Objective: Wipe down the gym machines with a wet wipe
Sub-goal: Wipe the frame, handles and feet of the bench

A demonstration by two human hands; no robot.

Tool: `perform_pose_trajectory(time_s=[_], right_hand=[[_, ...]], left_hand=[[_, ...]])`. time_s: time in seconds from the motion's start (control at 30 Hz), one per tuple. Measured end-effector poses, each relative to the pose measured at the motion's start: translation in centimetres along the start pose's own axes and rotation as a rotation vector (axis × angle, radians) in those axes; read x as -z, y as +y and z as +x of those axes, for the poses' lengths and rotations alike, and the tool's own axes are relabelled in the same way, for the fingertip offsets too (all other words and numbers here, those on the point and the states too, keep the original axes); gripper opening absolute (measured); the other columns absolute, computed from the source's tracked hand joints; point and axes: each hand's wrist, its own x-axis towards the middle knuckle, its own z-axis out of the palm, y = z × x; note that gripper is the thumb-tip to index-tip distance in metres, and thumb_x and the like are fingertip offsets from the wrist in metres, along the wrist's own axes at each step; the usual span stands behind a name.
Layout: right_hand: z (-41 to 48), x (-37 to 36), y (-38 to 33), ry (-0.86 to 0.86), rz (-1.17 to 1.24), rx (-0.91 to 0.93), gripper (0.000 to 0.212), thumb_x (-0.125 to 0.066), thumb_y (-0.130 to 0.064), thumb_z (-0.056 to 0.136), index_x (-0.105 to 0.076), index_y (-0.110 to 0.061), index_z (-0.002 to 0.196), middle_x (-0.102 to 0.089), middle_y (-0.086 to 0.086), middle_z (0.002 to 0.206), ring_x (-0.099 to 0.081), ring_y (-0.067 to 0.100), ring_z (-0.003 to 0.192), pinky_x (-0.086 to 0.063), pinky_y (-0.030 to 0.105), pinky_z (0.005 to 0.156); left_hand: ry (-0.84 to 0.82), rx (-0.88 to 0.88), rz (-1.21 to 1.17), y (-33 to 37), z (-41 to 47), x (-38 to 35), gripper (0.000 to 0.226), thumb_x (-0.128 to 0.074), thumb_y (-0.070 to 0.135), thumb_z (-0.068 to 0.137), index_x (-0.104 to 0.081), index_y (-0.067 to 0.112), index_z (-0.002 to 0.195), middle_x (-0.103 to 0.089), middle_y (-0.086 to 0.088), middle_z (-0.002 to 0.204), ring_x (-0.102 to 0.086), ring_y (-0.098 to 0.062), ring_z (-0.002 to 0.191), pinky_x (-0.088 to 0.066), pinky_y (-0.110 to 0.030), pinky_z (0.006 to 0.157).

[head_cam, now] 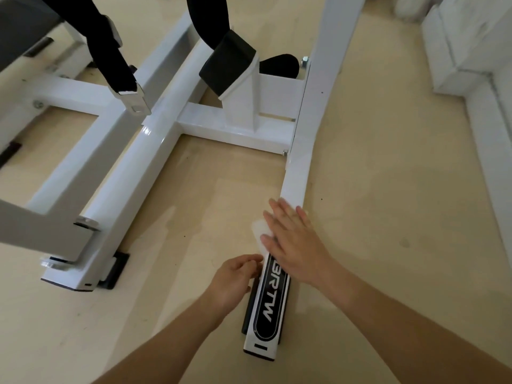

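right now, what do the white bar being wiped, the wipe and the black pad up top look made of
The white bar looks like steel tube with glossy white paint or powder coat: smooth sheen, bolted joints. The wipe is a thin, limp, slightly translucent white sheet, probably nonwoven. The black pad is matte and soft-looking, either foam or rubber; I cannot tell which.

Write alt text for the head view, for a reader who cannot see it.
The right hand presses a wet wipe flat on a white gym machine's floor rail; the left hand touches the rail beside its black label.
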Motion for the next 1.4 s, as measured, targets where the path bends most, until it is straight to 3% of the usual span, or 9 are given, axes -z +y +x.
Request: perform_pose_trajectory(time_s=[0.17, 0.43, 0.57, 0.77, 0.9, 1.07, 1.2, 1.3, 1.4], right_hand=[[-5.9, -2.5, -3.2, 0.007, -0.016, 0.254, 0.058, -0.026, -0.049, 0.102, -0.043, -0.013, 0.144, -0.036, 0.000, 0.154, -0.019, 0.015, 0.147, -0.014, 0.041, 0.117], [3.0, 1.4, 1.5, 0.081, 0.193, -0.067, 0.046, -0.024, -0.037, 0.104, -0.064, -0.020, 0.116, -0.043, -0.008, 0.149, -0.010, 0.004, 0.147, 0.006, 0.030, 0.120], [-1.9, -1.4, -1.8, 0.212, 0.270, 0.057, 0.037, -0.037, -0.029, 0.101, -0.072, -0.016, 0.105, -0.062, -0.007, 0.131, -0.032, 0.005, 0.139, -0.024, 0.041, 0.117], [3.4, 0.2, -0.6, 0.278, 0.518, -0.452, 0.062, -0.026, -0.027, 0.104, 0.007, -0.005, 0.152, 0.025, 0.003, 0.157, 0.012, 0.015, 0.148, 0.005, 0.012, 0.111], [9.3, 1.5, 2.9, 0.292, 0.705, -0.740, 0.070, -0.029, -0.032, 0.104, 0.014, 0.002, 0.149, 0.010, 0.020, 0.160, -0.014, 0.030, 0.147, -0.018, 0.026, 0.114], [13.6, 2.6, 7.1, 0.409, 0.960, -0.897, 0.063, -0.030, -0.038, 0.104, -0.009, -0.005, 0.152, -0.035, 0.020, 0.151, -0.042, 0.033, 0.133, -0.033, 0.034, 0.105], [12.9, 2.9, 7.0, 0.405, 1.071, -0.819, 0.064, -0.031, -0.041, 0.103, -0.007, -0.011, 0.154, -0.021, 0.006, 0.159, -0.028, 0.022, 0.142, -0.020, 0.021, 0.110], [8.8, 1.4, 4.0, 0.397, 0.882, -0.634, 0.064, -0.030, -0.025, 0.105, 0.009, -0.010, 0.153, 0.008, 0.003, 0.163, -0.001, 0.010, 0.148, 0.005, -0.005, 0.097], [4.5, -0.7, 1.1, 0.308, 0.731, -0.534, 0.073, -0.034, -0.031, 0.103, 0.020, -0.017, 0.150, 0.024, 0.002, 0.159, 0.000, 0.014, 0.149, -0.012, 0.003, 0.106]], left_hand=[[0.181, -0.035, 0.352, -1.1, 1.1, 0.5, 0.021, -0.045, 0.011, 0.093, -0.063, 0.015, 0.083, -0.067, -0.003, 0.086, -0.062, -0.019, 0.084, -0.051, -0.038, 0.083], [0.151, -0.165, 0.402, 0.1, 0.0, -0.4, 0.031, -0.043, 0.013, 0.096, -0.054, 0.023, 0.123, -0.058, 0.010, 0.118, -0.054, -0.006, 0.102, -0.039, -0.017, 0.084], [0.210, -0.232, 0.331, 1.5, 1.0, 0.1, 0.032, -0.045, 0.013, 0.096, -0.052, 0.024, 0.126, -0.059, 0.009, 0.121, -0.054, -0.004, 0.104, -0.038, -0.016, 0.088], [0.072, -0.218, 0.340, 1.9, 2.9, -1.9, 0.039, -0.036, 0.030, 0.101, -0.042, 0.036, 0.139, -0.057, 0.013, 0.129, -0.055, -0.004, 0.112, -0.041, -0.024, 0.100], [0.091, -0.250, 0.359, 3.4, 4.5, -3.0, 0.023, -0.036, 0.030, 0.101, -0.046, 0.047, 0.113, -0.060, 0.016, 0.106, -0.056, -0.008, 0.103, -0.044, -0.020, 0.082], [0.163, -0.217, 0.366, 3.9, 6.3, -3.2, 0.032, -0.038, 0.033, 0.101, -0.041, 0.024, 0.131, -0.055, 0.017, 0.115, -0.053, 0.005, 0.092, -0.041, -0.017, 0.075], [0.137, -0.204, 0.274, 3.6, 6.0, -3.5, 0.023, -0.043, 0.029, 0.099, -0.041, 0.029, 0.122, -0.054, 0.027, 0.102, -0.048, 0.026, 0.086, -0.040, -0.002, 0.068], [0.182, -0.252, 0.213, 3.2, 5.7, -3.4, 0.036, -0.049, 0.027, 0.097, -0.039, 0.034, 0.131, -0.048, 0.024, 0.127, -0.048, 0.008, 0.114, -0.044, -0.015, 0.090], [0.336, -0.487, 0.270, 3.8, 5.1, -3.1, 0.045, -0.046, 0.017, 0.095, -0.039, 0.041, 0.133, -0.038, 0.023, 0.137, -0.038, 0.005, 0.126, -0.040, -0.019, 0.101]])
